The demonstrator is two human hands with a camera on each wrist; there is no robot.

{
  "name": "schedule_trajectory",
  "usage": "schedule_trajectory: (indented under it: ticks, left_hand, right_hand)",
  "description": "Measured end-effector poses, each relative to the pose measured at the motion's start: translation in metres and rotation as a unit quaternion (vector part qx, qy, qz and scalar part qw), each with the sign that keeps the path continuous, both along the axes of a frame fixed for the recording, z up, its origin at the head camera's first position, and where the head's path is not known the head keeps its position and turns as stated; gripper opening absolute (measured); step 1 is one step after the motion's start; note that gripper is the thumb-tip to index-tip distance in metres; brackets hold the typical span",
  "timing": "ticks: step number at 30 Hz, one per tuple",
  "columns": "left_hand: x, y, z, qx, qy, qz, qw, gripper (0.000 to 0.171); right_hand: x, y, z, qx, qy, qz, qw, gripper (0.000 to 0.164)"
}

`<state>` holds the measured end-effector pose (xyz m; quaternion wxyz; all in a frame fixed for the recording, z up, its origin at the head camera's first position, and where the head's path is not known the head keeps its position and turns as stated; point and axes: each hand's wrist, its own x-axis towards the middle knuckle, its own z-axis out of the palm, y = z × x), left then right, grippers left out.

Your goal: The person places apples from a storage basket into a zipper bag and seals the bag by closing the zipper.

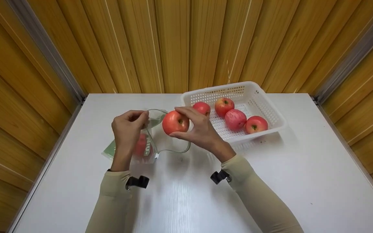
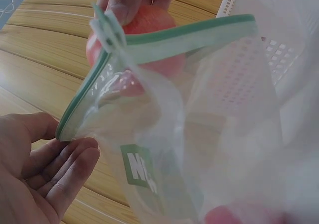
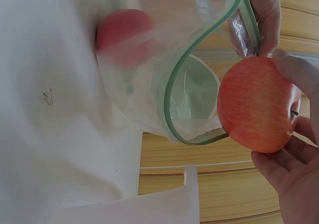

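Apple point(image 1: 171, 125) hovering at the mouth of a zip bag point(image 2: 164, 119)

The right hand point(image 1: 202, 131) is gripping the red apple, its thumb curving under one side and its fingers over the other, with the stem end facing the palm. The fruit is hanging above the table point(image 1: 270, 184), just beside the green-edged opening; whether its skin is touching the rim, I cannot tell. The left hand point(image 1: 127, 129) is pinching one end of that rim narrowly between thumb and fingers, and the mouth is gaping in a loop toward the right hand. A white slider is sitting on the green strip, and pale lettering on a green patch is showing on the clear film. Inside, down in the lower part, a second red fruit point(image 3: 124, 37) is lying, blurred by the plastic.

To the right, a white perforated basket point(image 1: 268, 105) is standing near the table's far edge, holding four more apples point(image 1: 235, 119); the leftmost is partly hiding behind the right hand, while the other three are lying close together. Both forearms are wearing beige sleeves point(image 1: 254, 191), with black mounts point(image 1: 138, 182) sitting at the wrists. Wood-patterned panels point(image 1: 173, 48) are enclosing the table.
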<state>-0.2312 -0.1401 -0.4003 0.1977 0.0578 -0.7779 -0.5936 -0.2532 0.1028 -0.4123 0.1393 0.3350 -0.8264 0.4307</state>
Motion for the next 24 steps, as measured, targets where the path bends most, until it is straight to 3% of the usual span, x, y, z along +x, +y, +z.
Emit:
schedule_trajectory:
  ticks: [16, 24]
  left_hand:
    - [0.001, 0.001, 0.0, 0.001, 0.007, 0.006, 1.0, 0.015]
    - [-0.002, 0.003, 0.0, 0.005, 0.031, 0.009, 0.9995, 0.011]
  right_hand:
    - [0.003, -0.01, -0.009, 0.016, -0.018, 0.034, 0.999, 0.073]
    - [-0.002, -0.011, -0.011, -0.004, 0.044, 0.027, 0.999, 0.051]
